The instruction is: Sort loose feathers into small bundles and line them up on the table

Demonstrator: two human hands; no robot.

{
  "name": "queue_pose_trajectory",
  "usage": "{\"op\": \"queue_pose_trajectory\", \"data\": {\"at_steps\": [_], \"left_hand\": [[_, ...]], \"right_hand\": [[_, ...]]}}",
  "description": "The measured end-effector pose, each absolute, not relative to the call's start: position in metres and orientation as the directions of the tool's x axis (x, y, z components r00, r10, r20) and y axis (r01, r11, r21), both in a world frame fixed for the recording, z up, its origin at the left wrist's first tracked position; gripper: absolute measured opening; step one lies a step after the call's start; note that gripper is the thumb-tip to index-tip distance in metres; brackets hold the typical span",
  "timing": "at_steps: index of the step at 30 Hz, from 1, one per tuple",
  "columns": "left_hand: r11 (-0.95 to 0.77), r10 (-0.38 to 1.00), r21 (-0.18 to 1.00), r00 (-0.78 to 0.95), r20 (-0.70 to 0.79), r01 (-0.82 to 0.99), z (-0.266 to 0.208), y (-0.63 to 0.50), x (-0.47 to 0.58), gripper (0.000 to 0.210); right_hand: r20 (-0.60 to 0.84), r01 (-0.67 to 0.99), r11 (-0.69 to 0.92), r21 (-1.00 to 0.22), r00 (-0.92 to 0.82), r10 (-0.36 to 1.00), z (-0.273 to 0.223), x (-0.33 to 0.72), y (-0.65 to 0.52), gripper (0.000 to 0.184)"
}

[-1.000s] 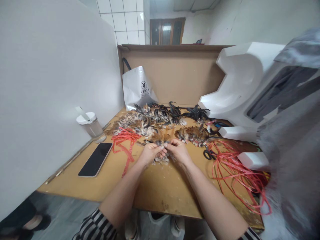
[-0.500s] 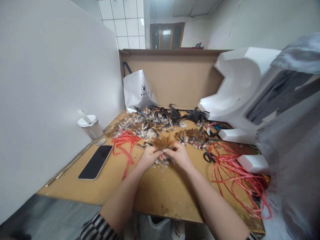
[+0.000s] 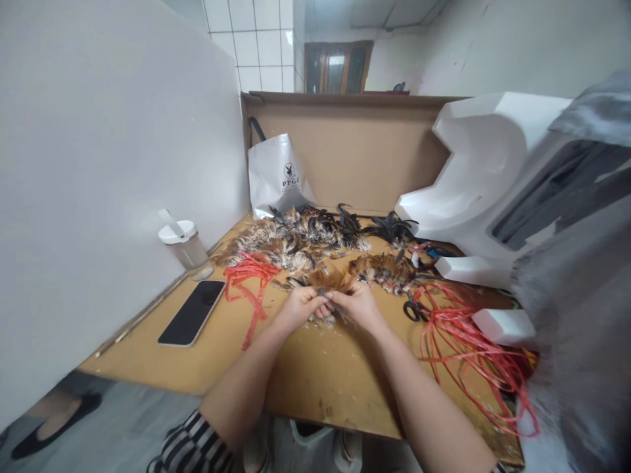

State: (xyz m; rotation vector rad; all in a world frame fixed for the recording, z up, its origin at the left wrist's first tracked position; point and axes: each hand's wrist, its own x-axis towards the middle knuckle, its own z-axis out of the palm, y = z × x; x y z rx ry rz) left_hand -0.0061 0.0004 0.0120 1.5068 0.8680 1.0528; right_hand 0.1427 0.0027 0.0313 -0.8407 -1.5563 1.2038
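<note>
A tuft of brown feathers (image 3: 329, 278) fans out upward between my two hands, near the middle of the table. My left hand (image 3: 302, 307) is closed on its base, thumb and fingers pressed together. From the other side my right hand (image 3: 359, 306) pinches the same feathers, and the two thumbs nearly meet. Paler, fluffy feather ends show below the fingers. Just beyond lie heaps of brown, cream and black feathers (image 3: 286, 242), and a smaller brown bundle (image 3: 383, 268) sits beyond my right hand.
Red plastic strips (image 3: 252, 268) lie left, a larger tangle of red string (image 3: 463, 335) right, beside black-handled scissors (image 3: 413, 309). A phone (image 3: 192, 313) and lidded cup (image 3: 185, 246) stand left. White foam (image 3: 483, 151) and a silver bag (image 3: 276, 174) are behind. Someone's foot (image 3: 59, 420) shows lower left.
The view has shifted slightly, and a person's foot in a black shoe now shows at lower left. Both hands keep hold of the feathers, which fan out a little wider.
</note>
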Motion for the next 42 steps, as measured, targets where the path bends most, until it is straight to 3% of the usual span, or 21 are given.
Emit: {"op": "queue_pose_trajectory", "data": {"at_steps": [6,11,15,18,22,25,29,32,37,42], "left_hand": [[-0.167,0.919,0.986,0.367,0.147,0.022,0.012,0.002,-0.007,0.027],[-0.15,0.973,0.983,0.158,0.165,-0.104,0.027,0.006,-0.019,0.026],[-0.273,0.96,0.88,-0.161,0.227,-0.388,0.049,0.005,-0.053,0.021],[-0.318,0.946,0.813,-0.225,0.234,-0.488,0.06,-0.002,-0.087,0.02],[-0.338,0.931,0.767,-0.315,0.187,-0.545,0.05,-0.015,-0.127,0.017],[-0.343,0.916,0.724,-0.385,0.116,-0.598,0.032,-0.023,-0.145,0.015],[-0.354,0.907,0.665,-0.416,0.071,-0.658,0.016,-0.034,-0.154,0.01],[-0.343,0.899,0.656,-0.436,0.023,-0.672,0.014,-0.045,-0.154,0.011],[-0.319,0.889,0.663,-0.457,-0.039,-0.677,0.011,-0.058,-0.152,0.011],[-0.265,0.885,0.672,-0.452,-0.115,-0.691,0.0,-0.064,-0.148,0.01]], "right_hand": [[0.201,-0.043,0.197,-0.979,-0.267,0.942,0.025,0.142,0.005,0.021],[0.192,-0.122,0.175,-0.977,-0.146,0.97,0.027,0.135,0.002,0.025],[0.165,0.036,0.181,-0.983,-0.266,0.95,0.023,0.121,-0.004,0.023],[0.122,0.199,0.226,-0.954,-0.431,0.894,0.02,0.104,-0.013,0.02],[0.137,0.401,0.426,-0.811,-0.578,0.805,0.023,0.074,-0.026,0.016],[0.138,0.555,0.522,-0.647,-0.589,0.796,0.026,0.048,-0.029,0.016],[0.088,0.794,0.484,-0.369,-0.488,0.868,0.022,0.014,-0.025,0.025],[0.081,0.852,0.449,-0.268,-0.445,0.892,0.016,-0.001,-0.019,0.032],[0.035,0.881,0.387,-0.271,-0.393,0.919,0.008,-0.01,-0.009,0.034],[0.078,0.819,0.37,-0.438,-0.375,0.924,0.006,-0.007,-0.002,0.021]]}}
